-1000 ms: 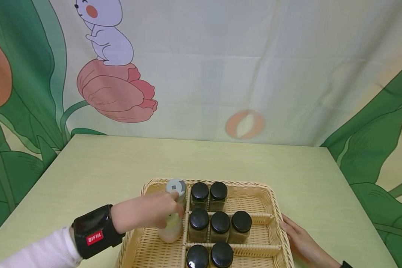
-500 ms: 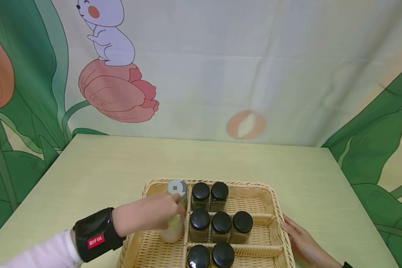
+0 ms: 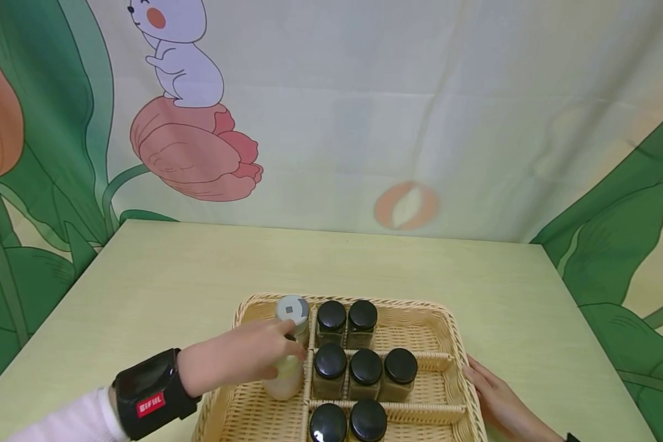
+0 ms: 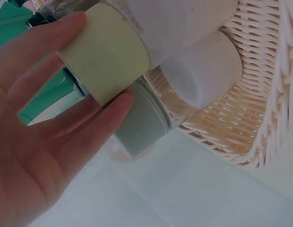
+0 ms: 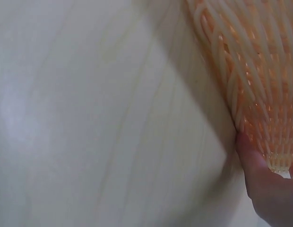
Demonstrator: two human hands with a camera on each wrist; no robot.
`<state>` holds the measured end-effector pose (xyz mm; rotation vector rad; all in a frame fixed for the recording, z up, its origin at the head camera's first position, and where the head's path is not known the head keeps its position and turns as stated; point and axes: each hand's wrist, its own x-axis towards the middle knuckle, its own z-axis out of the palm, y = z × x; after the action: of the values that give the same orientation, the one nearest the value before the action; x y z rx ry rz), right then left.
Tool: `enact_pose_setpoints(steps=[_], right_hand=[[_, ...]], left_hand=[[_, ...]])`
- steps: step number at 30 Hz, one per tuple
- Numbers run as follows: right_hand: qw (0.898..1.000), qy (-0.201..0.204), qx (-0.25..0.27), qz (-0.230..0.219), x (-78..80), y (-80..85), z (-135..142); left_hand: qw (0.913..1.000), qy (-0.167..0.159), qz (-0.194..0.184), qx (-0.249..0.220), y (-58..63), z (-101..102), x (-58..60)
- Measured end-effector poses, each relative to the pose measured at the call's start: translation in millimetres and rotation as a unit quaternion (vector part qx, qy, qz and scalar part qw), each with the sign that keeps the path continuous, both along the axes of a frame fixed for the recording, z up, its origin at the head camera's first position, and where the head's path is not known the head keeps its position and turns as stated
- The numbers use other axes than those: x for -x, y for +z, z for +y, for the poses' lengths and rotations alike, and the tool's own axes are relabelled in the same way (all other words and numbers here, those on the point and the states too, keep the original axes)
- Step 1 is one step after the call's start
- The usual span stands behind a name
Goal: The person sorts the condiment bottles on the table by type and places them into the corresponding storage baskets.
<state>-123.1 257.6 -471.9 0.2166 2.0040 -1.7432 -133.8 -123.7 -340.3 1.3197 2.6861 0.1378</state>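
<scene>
A wicker basket (image 3: 457,331) divided into compartments stands on the table. My left hand (image 3: 254,351) reaches into its left compartment, where fingers and thumb pinch the pale yellow cap (image 4: 106,49) of a whitish bottle (image 3: 283,385). Right behind that bottle is a shaker bottle with a grey cap (image 3: 291,308); its lid also shows in the left wrist view. My right hand (image 3: 500,393) holds the basket's right side, its fingertips at the woven rim. In the right wrist view, the thumb (image 5: 253,158) lies against the wicker wall.
Several black-lidded spice jars (image 3: 365,366) stand in the basket's middle and right compartments, close beside my left hand. Wicker dividers (image 3: 431,414) separate the rows. The pale wooden table (image 3: 171,276) reaches back to a printed curtain (image 3: 320,123).
My left wrist has shifted slightly, while the fingers stay at the yellow cap. The right hand remains at the basket's side. The whole head view has moved a little.
</scene>
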Motion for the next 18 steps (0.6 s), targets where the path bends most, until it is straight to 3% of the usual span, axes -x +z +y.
enact_pose_setpoints(steps=[7,12,16,18], right_hand=[[1.000,-0.006,-0.013,-0.004,0.5,1.7,-1],[0.999,-0.020,-0.031,0.002,1.4,3.7,-2],[0.994,-0.008,-0.100,0.032,2.0,7.4,-1],[0.984,0.016,-0.171,0.058,2.2,11.4,-1]], left_hand=[[0.9993,-0.013,0.028,-0.022,-4.4,-4,-1.1],[0.9966,-0.008,0.054,-0.062,-11.3,-9,-2.4],[0.9927,0.006,0.065,-0.102,-13.9,-14,-5.2],[0.9899,0.019,0.066,-0.124,-13.1,-18,-7.6]])
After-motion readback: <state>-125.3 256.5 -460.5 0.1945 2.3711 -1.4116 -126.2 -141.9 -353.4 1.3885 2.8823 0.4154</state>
